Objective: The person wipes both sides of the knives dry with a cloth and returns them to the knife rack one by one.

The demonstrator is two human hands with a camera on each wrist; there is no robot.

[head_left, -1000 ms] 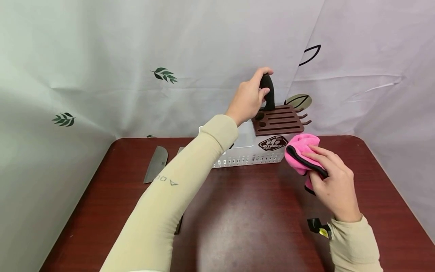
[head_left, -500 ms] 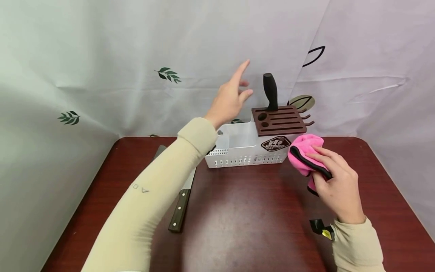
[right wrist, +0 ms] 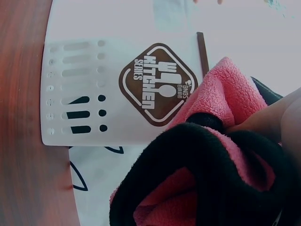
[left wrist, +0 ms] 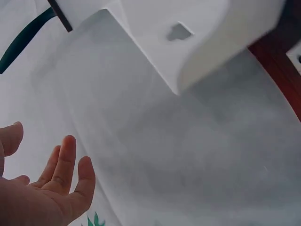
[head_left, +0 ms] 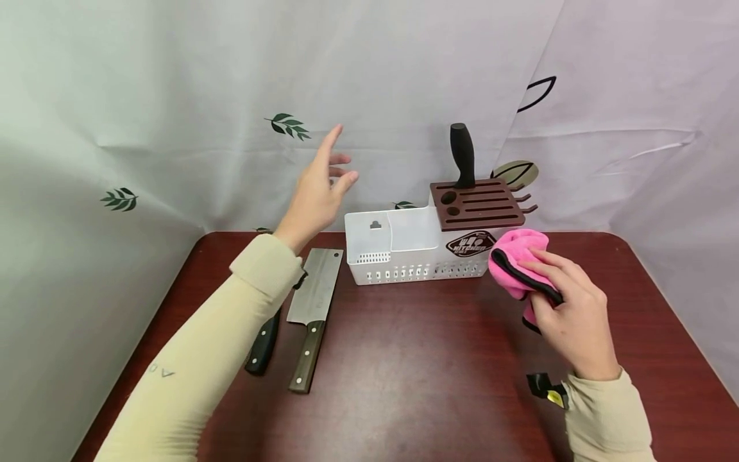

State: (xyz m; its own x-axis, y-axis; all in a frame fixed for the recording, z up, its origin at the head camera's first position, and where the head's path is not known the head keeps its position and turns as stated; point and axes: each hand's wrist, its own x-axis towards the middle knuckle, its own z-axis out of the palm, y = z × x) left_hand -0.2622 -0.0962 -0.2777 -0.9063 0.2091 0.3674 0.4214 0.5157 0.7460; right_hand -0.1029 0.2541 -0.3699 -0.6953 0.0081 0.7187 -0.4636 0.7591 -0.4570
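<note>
My left hand [head_left: 314,192] is in the air left of the white knife rack [head_left: 404,273], its fingers spread and holding nothing. In the left wrist view the same hand [left wrist: 56,188] has relaxed fingers, apart from the rack [left wrist: 150,28]. A knife with a black handle [head_left: 462,154] stands upright in a slot of the rack's brown top [head_left: 482,208]. My right hand [head_left: 571,314] grips a bunched pink cloth [head_left: 514,256] with black edging at the rack's right front corner. In the right wrist view the cloth [right wrist: 221,89] partly covers the rack's kitchen logo.
A cleaver [head_left: 314,289] with a riveted wooden handle lies left of the rack. Beside it is a black-handled knife [head_left: 262,346], its blade hidden by my left arm. Brown hooks [head_left: 524,199] stick out from the rack's right side. A pale curtain [head_left: 202,128] hangs behind the table [head_left: 404,372].
My left hand has let go of the black knife handle in the rack and moved left over the cleaver's far end. The right hand and cloth stay nearly still.
</note>
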